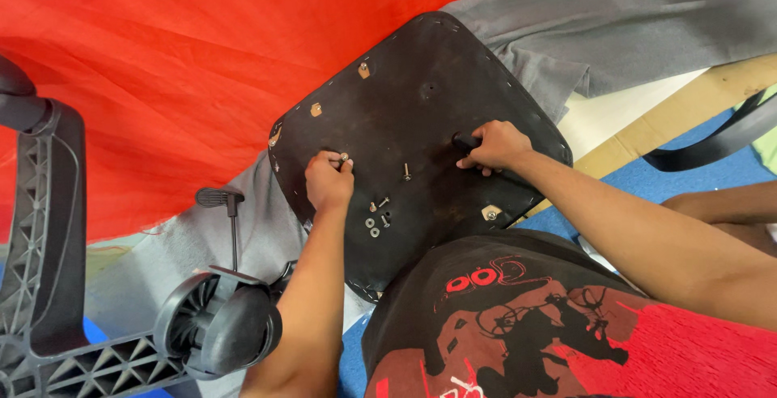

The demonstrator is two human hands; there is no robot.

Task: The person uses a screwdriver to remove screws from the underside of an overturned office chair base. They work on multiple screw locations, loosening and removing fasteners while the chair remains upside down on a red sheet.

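Both hands are working on a dark brown, roughly square chair seat pan [421,115], lying underside up on red cloth [162,58] and grey cloth [615,10]. The left hand [329,181] is resting on the pan's left part w/ fingers curled in, thumb and forefinger pinching a small silver bolt [344,157] at the fingertips. The right hand [495,146] is closing in a fist around a black tool handle [465,141], gripping it tight; the handle's end is sticking out just left of the knuckles, the rest is hidden, so can't tell what kind of tool. Between the two hands a silver screw [407,171] is standing up from the pan. Just below and right of the left hand, loose silver screws and washers [377,213] are lying in a small cluster on the pan, close together. Metal insert nuts are showing at the pan's edges: one [364,69] well above the left hand, one [490,213] below the right hand. Further left of the left forearm, a black chair castor wheel [217,329] is sitting on a black plastic chair base [48,268], w/ a black lever [220,197] sticking up near it. Right of the right arm, a curved black armrest piece [720,137] is lying over the blue floor [688,163].
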